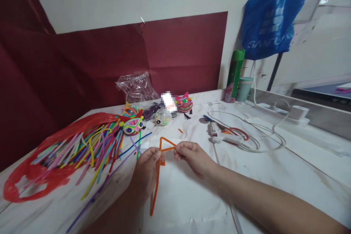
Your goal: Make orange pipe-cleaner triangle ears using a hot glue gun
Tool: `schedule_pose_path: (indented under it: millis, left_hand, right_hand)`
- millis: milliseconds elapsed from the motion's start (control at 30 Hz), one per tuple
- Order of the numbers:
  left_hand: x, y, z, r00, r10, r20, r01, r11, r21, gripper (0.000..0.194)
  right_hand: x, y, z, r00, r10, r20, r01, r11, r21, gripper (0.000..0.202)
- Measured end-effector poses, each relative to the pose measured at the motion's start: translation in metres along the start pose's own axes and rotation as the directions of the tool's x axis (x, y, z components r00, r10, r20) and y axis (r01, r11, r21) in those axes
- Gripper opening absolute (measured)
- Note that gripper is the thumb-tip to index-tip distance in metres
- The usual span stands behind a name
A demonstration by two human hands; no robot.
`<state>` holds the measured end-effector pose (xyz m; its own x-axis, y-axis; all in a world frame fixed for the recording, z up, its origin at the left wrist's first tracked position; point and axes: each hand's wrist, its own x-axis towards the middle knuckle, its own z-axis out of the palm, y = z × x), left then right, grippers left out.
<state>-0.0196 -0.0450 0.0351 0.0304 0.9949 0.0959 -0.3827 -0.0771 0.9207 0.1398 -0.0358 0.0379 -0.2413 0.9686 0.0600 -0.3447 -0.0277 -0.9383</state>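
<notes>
An orange pipe cleaner (155,193), bent into a triangle at its upper end with a long tail hanging toward me, is held over a white sheet of paper (192,204). My left hand (146,166) pinches it at the triangle's lower left side, where a small folded bit shows below the fingers. At the triangle's right corner, my right hand (194,157) grips it between thumb and fingers. A short orange scrap (180,131) lies on the table beyond my hands.
Many coloured pipe cleaners (90,150) spill from a red plastic bag (16,190) at left. Decorated animal faces (133,126) stand behind. A glue gun (223,135), scissors (238,131) and a looped cable (259,146) lie right; a green can (236,73) and cup (244,89) stand farther back.
</notes>
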Motion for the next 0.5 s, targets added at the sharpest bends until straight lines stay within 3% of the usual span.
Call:
schedule_pose_path:
  millis: [233,367,500]
  left_hand:
    - [0.001,0.004,0.001,0.988,-0.007,-0.153,0.009,1.0,0.013,0.016]
    - [-0.003,0.003,0.006,0.997,-0.05,-0.051,0.051,0.999,0.014,0.014]
    - [-0.009,0.001,0.011,0.997,-0.07,-0.016,0.071,0.994,0.081,0.018]
  right_hand:
    - [0.0,0.002,-0.001,0.996,0.029,0.085,-0.026,0.999,-0.039,0.036]
    - [-0.008,0.01,0.008,0.976,0.105,0.191,-0.077,0.986,-0.149,0.039]
    - [-0.013,0.012,0.014,0.966,0.144,0.217,-0.122,0.987,-0.109,0.038]
